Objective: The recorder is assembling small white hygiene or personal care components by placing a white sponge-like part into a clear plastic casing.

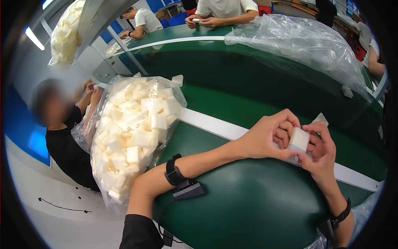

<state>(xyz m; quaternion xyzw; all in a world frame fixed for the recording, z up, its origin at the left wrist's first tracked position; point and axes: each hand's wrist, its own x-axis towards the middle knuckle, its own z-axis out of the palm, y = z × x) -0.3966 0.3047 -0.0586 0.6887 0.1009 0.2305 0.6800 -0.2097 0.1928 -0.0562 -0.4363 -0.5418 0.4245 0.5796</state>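
Note:
My left hand point(269, 135) and my right hand point(321, 151) meet over the green work surface, both with curled fingers. Between their fingertips is a small cream-white block point(299, 139) with rounded edges, gripped from both sides. Its lower end looks paler and more see-through; I cannot tell whether that is a thin wrapper. Just beyond my right fingers shows a small translucent white piece point(320, 119). To the left of my left forearm stands a large clear plastic bag point(139, 137) full of similar cream-white blocks.
A white strip point(211, 123) divides the green table point(232, 199) from a darker green belt point(199, 93). Crumpled clear plastic point(298, 39) lies at the far side. A co-worker in black point(68, 145) sits at left; others work across the belt. Black bands with small devices circle my forearms.

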